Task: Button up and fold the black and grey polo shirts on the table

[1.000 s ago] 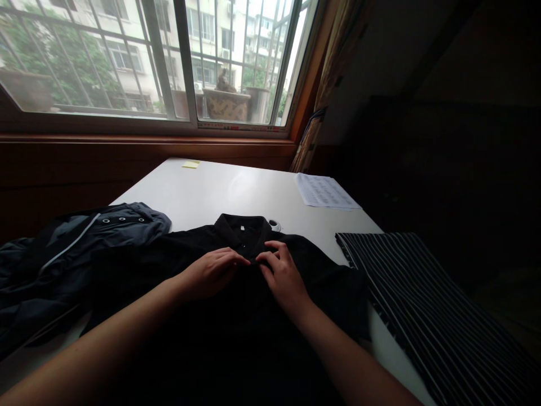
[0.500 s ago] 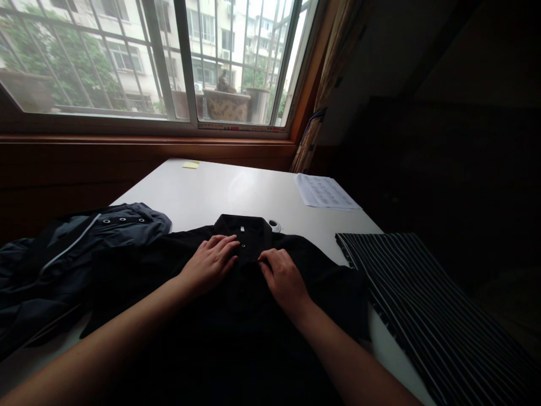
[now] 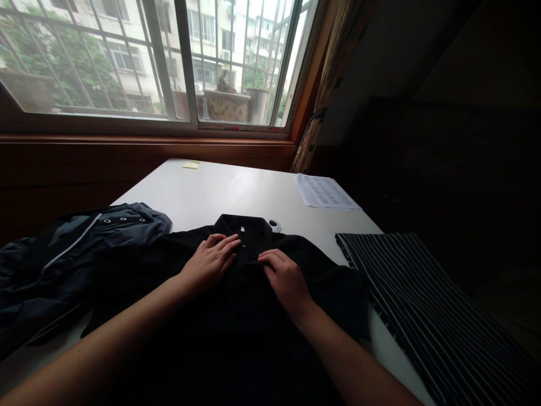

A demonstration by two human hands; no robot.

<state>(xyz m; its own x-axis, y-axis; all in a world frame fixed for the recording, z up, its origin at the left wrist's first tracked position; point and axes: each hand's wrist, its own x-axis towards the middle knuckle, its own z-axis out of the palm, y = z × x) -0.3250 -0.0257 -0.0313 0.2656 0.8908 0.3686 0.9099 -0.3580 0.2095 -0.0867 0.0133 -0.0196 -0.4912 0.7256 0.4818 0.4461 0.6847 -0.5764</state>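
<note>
A black collared shirt (image 3: 253, 316) lies spread with its front up, its collar toward the window and a small white label inside the neck. My left hand (image 3: 211, 256) rests on the left side of the chest, fingers stretched out flat beside a small button near the collar. On the other side of the front opening, my right hand (image 3: 285, 273) pinches the edge of the shirt's placket between thumb and fingers. The dark cloth hides exactly how much of it is gripped.
The shirt lies on a white table (image 3: 240, 189). Bunched dark grey clothing (image 3: 135, 225) is at the left, a folded striped cloth (image 3: 414, 276) at the right. Farther back are printed papers (image 3: 325, 192), a yellow sticky note (image 3: 191, 164) and a round grommet (image 3: 274, 225).
The fingers of my right hand have straightened a little at the placket edge. My left hand has shifted only slightly; the shirt lies as before.
</note>
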